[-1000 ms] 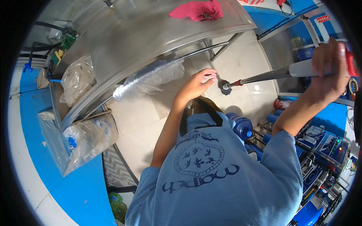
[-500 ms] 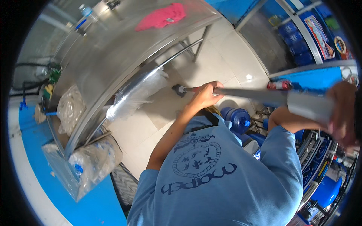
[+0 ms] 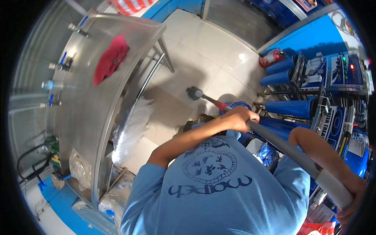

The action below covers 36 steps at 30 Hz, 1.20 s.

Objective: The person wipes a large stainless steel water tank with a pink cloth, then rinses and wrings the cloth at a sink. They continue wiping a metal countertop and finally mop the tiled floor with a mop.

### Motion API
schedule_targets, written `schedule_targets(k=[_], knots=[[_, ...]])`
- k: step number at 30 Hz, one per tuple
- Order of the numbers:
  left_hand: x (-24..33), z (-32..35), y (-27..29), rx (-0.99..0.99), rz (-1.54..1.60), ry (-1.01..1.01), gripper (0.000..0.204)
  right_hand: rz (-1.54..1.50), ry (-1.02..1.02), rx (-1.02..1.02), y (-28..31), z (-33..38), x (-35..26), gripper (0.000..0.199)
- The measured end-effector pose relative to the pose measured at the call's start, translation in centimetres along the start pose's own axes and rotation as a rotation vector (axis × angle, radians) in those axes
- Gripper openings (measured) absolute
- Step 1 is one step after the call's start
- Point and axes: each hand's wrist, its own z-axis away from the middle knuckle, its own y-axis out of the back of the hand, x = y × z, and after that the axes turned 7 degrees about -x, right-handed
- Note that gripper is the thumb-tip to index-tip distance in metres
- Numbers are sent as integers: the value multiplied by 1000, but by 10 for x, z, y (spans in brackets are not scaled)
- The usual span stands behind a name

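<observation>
A long grey pole (image 3: 278,145) with a red section and a white sleeve at its upper end slants across my front. Its small dark head (image 3: 194,93) is down at the tiled floor; I cannot make out what kind of head it is. My left hand (image 3: 241,118) is wrapped round the pole just above the red part. At the lower right, my right hand (image 3: 350,199) grips the white end, partly cut off by the picture's dark rim.
Left stands a steel table (image 3: 80,102) with a pink cloth (image 3: 111,60) and a plastic bottle (image 3: 53,85). Clear plastic sheeting (image 3: 133,125) hangs off its near side. Blue filter housings (image 3: 290,106) and a red fire extinguisher (image 3: 272,58) are on the right.
My right hand has dropped lower, so the pole tilts more steeply across the view. My left hand has shifted slightly right and down. The view has turned, showing more equipment on the right.
</observation>
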Motion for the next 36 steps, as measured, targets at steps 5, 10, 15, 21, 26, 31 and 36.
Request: schedule_targets(k=[5,10,15,21,26,31,36], knots=[[-69,-77,-2,-91,61,-72,11,262,-114,164,5,41,-6,35],[-136,-140,-16,-134,202,-265,18,549,-477,344,6,82,11,50],[-198,-167,-50,-270,169,-279,23,762,-466,729,-14,148,-1,47],[-236,-139,-48,-484,-65,-173,21,831,-406,977,-55,201,1,41],[-250,-112,26,-580,-86,45,25,849,-361,1110,-68,198,56,34],[-307,-82,125,-496,-199,243,36,731,-346,1223,-52,209,144,34],[-390,-33,251,-124,-528,570,42,453,-390,1467,-23,226,291,38]])
